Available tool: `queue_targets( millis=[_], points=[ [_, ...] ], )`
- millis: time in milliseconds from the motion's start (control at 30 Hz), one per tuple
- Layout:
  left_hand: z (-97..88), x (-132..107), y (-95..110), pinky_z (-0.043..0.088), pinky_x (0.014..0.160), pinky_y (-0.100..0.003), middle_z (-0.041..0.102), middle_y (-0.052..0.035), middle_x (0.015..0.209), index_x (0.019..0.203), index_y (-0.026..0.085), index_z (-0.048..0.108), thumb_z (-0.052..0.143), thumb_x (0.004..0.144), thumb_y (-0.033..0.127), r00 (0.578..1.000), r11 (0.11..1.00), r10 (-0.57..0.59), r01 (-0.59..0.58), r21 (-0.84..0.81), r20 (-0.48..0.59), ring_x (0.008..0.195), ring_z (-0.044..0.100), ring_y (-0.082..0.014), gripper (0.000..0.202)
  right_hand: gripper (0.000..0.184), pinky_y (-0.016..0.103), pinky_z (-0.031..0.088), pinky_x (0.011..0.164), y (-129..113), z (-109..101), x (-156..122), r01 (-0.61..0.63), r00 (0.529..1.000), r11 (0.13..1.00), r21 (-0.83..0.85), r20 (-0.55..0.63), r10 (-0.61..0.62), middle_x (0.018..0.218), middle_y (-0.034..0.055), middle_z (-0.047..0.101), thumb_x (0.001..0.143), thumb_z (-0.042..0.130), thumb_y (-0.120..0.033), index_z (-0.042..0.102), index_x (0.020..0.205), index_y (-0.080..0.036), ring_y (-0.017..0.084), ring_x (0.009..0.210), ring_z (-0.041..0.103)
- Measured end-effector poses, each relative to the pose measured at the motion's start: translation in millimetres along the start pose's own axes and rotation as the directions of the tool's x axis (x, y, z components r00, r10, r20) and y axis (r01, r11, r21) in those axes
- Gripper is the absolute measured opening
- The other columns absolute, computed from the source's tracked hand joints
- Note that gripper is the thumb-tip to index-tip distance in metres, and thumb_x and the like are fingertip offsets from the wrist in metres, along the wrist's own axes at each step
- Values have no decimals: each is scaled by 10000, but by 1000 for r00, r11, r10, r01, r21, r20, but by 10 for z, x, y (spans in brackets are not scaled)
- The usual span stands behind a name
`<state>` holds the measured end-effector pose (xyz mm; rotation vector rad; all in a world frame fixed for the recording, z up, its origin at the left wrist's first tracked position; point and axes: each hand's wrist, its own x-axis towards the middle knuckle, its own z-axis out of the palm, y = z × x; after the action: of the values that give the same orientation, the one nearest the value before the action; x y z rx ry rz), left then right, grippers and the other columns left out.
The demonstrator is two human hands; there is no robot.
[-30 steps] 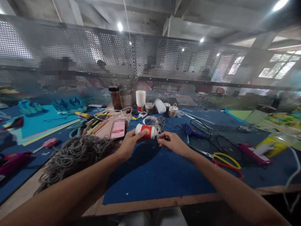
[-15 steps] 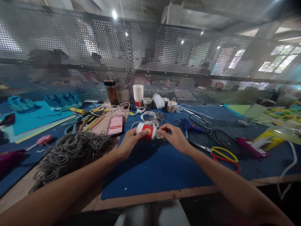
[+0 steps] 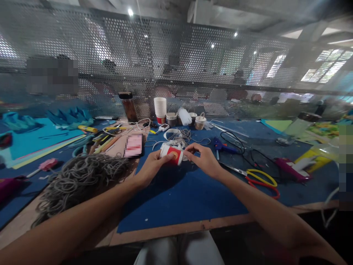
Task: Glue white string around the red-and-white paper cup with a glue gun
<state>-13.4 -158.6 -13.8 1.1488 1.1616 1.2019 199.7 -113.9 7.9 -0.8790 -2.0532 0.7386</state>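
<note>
A red and white paper cup [image 3: 173, 154] lies on its side just above the blue mat [image 3: 187, 198], held between both hands. My left hand [image 3: 151, 167] grips its bottom end with fingers and thumb closed around it. At the cup's open end my right hand [image 3: 202, 160] pinches the rim, and thin grey string [image 3: 180, 139] runs from there to a loose tangle behind the cup.
A big heap of grey cord [image 3: 79, 176] lies at the left, a phone [image 3: 133, 145] beside it. Yellow and red scissors [image 3: 260, 178], a blue glue gun [image 3: 224, 147] and a magenta one [image 3: 291, 167] lie right. Stacked cups [image 3: 160, 108] and small pots [image 3: 200, 123] stand before the perforated screen [image 3: 176, 70].
My right hand has moved left from beside the cup onto its open end. The cup has tilted slightly and the view has shifted a little.
</note>
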Motion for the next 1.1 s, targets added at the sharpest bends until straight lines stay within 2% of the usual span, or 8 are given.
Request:
queue_targets(
  millis=[300, 533, 900, 1100],
  points=[
    [-4, 14, -17, 479, 727, -317, 745, -97, 901, 941, 136, 721, 767, 758, 448, 1000, 1000, -2, 2, -6, 27, 754, 653, -207, 364, 137, 264, 476, 765, 5, -9, 11, -13, 1000, 1000, 3, -16, 13, 860, 10, 695, 910, 615, -325, 669, 921, -200, 145, 782, 630],
    [14, -10, 15, 467, 675, -307, 742, -97, 864, 922, 131, 727, 759, 760, 456, 1000, 1000, 6, -7, 20, 20, 713, 642, -202, 364, 154, 268, 476, 779, 56, 4, 10, -8, 1000, 1000, 28, -24, 8, 888, 14, 696, 918, 600, -336, 665, 938, -198, 148, 805, 634],
    [-15, -1, -18, 487, 723, -306, 747, -90, 905, 994, 126, 713, 754, 775, 455, 999, 1000, -5, 4, 12, 48, 774, 667, -211, 398, 150, 256, 463, 735, 66, 4, 20, -6, 999, 1000, 29, -47, 7, 840, 9, 688, 914, 605, -327, 660, 907, -187, 139, 758, 621],
    [-10, -8, 2, 489, 744, -296, 747, -72, 879, 974, 127, 711, 754, 782, 451, 998, 1000, -11, 10, 6, 61, 780, 665, -196, 379, 143, 265, 462, 736, 74, 4, 24, -10, 999, 1000, 21, -50, 11, 831, 11, 685, 908, 614, -321, 662, 899, -187, 145, 757, 619]
  ],
)
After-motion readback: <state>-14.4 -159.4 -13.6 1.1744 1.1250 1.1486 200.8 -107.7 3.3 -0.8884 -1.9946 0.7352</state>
